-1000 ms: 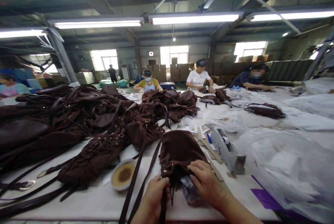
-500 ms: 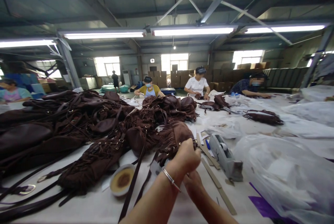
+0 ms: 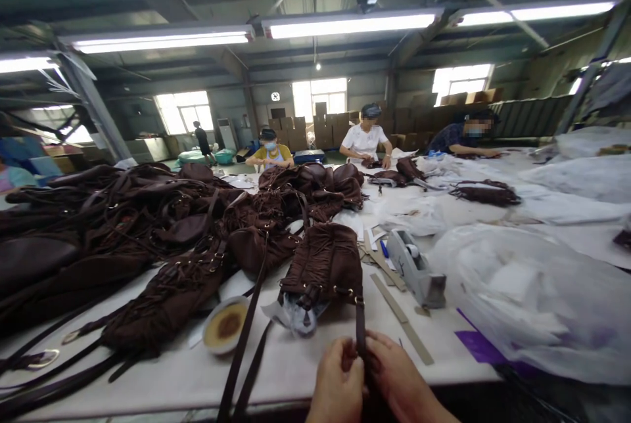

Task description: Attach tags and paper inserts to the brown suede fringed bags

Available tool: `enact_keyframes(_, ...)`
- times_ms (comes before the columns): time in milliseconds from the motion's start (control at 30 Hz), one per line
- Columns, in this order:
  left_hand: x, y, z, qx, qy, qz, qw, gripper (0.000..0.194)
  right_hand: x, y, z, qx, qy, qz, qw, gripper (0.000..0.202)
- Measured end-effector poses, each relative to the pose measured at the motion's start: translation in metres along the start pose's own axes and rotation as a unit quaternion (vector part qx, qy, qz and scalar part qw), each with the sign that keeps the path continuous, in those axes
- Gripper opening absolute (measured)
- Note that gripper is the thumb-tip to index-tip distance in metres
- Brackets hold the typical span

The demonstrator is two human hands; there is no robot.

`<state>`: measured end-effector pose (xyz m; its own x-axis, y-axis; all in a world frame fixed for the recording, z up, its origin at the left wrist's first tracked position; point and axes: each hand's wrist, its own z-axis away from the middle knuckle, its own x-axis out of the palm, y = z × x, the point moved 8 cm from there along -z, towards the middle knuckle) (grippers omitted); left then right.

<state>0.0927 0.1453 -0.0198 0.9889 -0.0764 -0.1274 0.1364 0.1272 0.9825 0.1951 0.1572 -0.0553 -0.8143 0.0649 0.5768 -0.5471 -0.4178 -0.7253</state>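
A dark brown fringed bag (image 3: 328, 262) lies on the white table, its mouth toward me with clear plastic (image 3: 298, 318) bulging out. A dark strap (image 3: 361, 328) runs from its ringed right corner down to the table's front edge. My left hand (image 3: 340, 374) is closed on this strap from the left, fingers curled. From the right, my right hand (image 3: 394, 367) pinches the same strap close beside it. The strap's lower end is hidden behind my hands.
A large heap of brown bags (image 3: 148, 219) fills the left. Nearby are a bowl of yellowish paste (image 3: 227, 324), a grey tape dispenser (image 3: 414, 268), flat strips (image 3: 401, 318) and plastic bags (image 3: 513, 298). Several people, including one in white (image 3: 367, 140), work across the table.
My hands have come from the bag's corner down to the table's front edge, drawing the strap straight toward me. The bag now lies flatter, and the view has tilted slightly down.
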Motion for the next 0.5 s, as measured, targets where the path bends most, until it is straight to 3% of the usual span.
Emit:
enact_keyframes(67,0.003,-0.009,0.010,0.023,0.001,0.017,1.000,0.039,-0.004,-0.002,-0.002,-0.021,0.036,0.018,0.999,0.033)
enact_keyframes(133,-0.002,-0.013,0.018,0.039,0.036,0.011,0.999,0.034,-0.004,-0.005,-0.003,-0.047,0.055,0.021,0.997,0.028)
enact_keyframes(233,-0.008,-0.015,0.027,0.031,0.062,-0.015,0.998,0.027,0.000,-0.009,-0.001,-0.032,0.072,-0.058,0.995,0.022)
enact_keyframes(367,0.001,-0.004,0.038,0.073,-0.032,-0.066,0.995,0.024,0.007,-0.014,0.000,0.036,0.081,-0.190,0.978,0.009)
enact_keyframes(500,0.002,-0.016,0.047,0.024,-0.106,-0.104,0.989,0.024,-0.009,-0.023,-0.009,-0.006,0.075,-0.196,0.978,0.008)
